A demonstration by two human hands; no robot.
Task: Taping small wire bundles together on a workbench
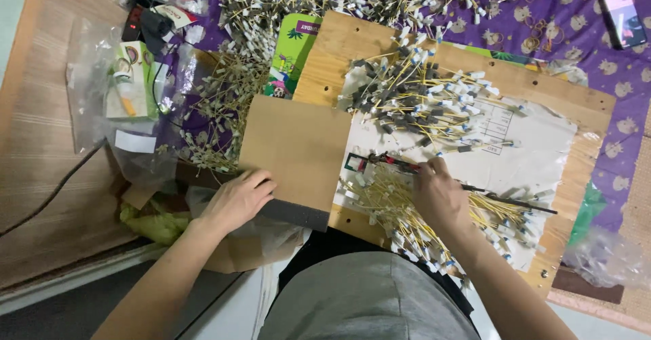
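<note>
My left hand (239, 197) rests on the near left corner of a brown cardboard sheet (295, 148), fingers curled over its edge. My right hand (437, 192) is closed on a thin dark rod-like tool (505, 199) that runs to the right, and it lies on a pile of yellow wire pieces with white and blue tips (393, 201). A larger heap of the same wires with grey and blue ends (420, 102) lies farther up on a paper-covered wooden board (583, 112).
More wire bundles (271, 7) lie at the back on a purple patterned cloth (576, 21). A phone (624, 17) is at the far right. Plastic bags and small boxes (129, 82) crowd the left. A dark cable (47, 201) crosses the mat.
</note>
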